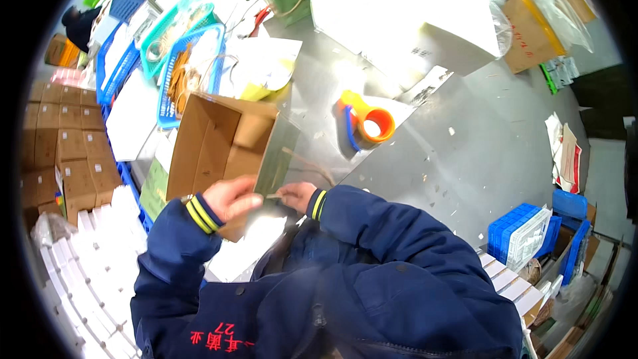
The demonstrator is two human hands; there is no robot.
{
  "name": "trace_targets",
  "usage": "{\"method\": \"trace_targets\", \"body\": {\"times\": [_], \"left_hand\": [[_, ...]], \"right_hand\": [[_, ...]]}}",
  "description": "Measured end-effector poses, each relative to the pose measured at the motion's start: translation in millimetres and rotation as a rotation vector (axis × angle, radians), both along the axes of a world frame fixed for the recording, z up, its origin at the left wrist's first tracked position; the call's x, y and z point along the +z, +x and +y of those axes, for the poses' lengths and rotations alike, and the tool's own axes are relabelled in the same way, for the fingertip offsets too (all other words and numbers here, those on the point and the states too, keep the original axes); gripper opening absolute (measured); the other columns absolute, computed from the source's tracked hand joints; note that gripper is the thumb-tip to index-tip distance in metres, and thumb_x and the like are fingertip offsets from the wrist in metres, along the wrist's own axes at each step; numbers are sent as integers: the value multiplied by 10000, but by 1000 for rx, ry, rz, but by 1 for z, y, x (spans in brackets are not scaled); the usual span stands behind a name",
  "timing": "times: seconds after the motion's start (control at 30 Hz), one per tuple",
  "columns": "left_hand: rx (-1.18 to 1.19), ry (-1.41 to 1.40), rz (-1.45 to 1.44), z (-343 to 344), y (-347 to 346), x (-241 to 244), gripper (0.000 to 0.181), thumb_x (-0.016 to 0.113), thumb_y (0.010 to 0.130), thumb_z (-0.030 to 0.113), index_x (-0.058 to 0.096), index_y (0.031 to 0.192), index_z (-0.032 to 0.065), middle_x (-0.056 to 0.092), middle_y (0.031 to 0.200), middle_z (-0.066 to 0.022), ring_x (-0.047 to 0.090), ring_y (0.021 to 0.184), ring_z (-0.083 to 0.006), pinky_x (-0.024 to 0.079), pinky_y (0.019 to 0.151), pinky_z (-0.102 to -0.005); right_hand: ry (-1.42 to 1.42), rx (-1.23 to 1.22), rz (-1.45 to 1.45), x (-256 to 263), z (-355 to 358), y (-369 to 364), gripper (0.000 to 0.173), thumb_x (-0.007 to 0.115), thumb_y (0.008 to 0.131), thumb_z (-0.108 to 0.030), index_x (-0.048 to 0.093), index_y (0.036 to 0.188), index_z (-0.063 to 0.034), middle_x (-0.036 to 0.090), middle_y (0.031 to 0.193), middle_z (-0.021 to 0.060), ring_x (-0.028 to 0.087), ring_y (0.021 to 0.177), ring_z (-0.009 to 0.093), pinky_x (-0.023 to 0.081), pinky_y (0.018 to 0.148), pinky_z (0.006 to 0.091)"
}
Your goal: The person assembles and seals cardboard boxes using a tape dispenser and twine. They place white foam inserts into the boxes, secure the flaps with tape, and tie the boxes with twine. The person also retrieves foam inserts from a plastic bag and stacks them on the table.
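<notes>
In front of me an open-topped paper bag (pixel 202 139), green outside and brown kraft inside, lies tilted with its mouth towards me. My left hand (pixel 232 200) grips the bag's near edge, thumb uppermost. Close beside it, my right hand (pixel 300 196) pinches a thin light-coloured cord (pixel 272 196) at the green side panel (pixel 273 159). A pale cord handle (pixel 315 170) loops out from that panel. Where the cord enters the bag is hidden by my fingers. Beyond my right hand, an orange tape dispenser (pixel 383 132) with a blue part rests on the grey metal table (pixel 423 179).
A blue basket (pixel 164 112) holding brown cords stands behind the bag, beside a teal basket (pixel 149 62). Large white boxes (pixel 458 45) and a green bag (pixel 291 2) fill the back. Cartons (pixel 79 142) are stacked left. Blue crates (pixel 511 232) stand right. Another person (pixel 82 27) is far left.
</notes>
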State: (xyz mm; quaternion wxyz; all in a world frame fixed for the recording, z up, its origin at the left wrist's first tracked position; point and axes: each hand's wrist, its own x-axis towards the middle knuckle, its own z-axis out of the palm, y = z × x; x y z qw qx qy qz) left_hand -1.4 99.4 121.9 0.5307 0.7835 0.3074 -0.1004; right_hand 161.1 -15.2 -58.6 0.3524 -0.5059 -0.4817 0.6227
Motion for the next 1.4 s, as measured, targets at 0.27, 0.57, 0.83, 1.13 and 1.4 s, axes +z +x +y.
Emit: {"method": "trace_targets", "body": {"times": [0.27, 0.57, 0.83, 1.13, 1.4], "left_hand": [[175, 117, -194, 24, 104, 62, 374, 514, 883, 89, 429, 1209, -73, 593, 1010, -129, 584, 864, -151, 460, 786, -262], [556, -31, -608, 88, 363, -40, 587, 501, 911, 267, 238, 1345, -29, 387, 1313, -158, 379, 1222, -211, 300, 1011, -313], [216, 1171, -553, 36, 430, 12, 577, 730, 701, 196, 477, 1184, 8, 508, 1146, -195, 467, 1081, -360, 368, 930, -402], [255, 1128, -191, 124, 441, -8, 610, 621, 786, 431, 451, 1203, 20, 493, 1124, -215, 496, 1006, -334, 393, 873, -404], [322, 1123, -255, 112, 438, -13, 633, 631, 780, 427, 435, 1189, -15, 487, 1073, -196, 474, 971, -309, 397, 841, -372]], "right_hand": [[519, -1137, 43, 98, 3, 278, 142, 468, 903, -81, 539, 990, 6, 583, 791, 65, 527, 608, 103, 454, 573, 233], [207, -1198, 122, 87, 51, 413, 546, 351, 916, -490, 447, 1267, -83, 509, 1212, 81, 511, 1044, 195, 392, 847, 312], [566, -1364, -124, 72, 79, 542, 319, 515, 894, -274, 595, 1015, 10, 630, 869, 80, 559, 801, 141, 437, 752, 263], [445, -1161, -249, 63, 3, 389, 129, 650, 726, 2, 615, 850, 2, 565, 686, 64, 548, 558, 100, 452, 527, 209], [574, -1125, -374, 66, -2, 396, 138, 658, 716, -3, 614, 847, -1, 597, 714, 88, 587, 566, 169, 476, 521, 248]]}}
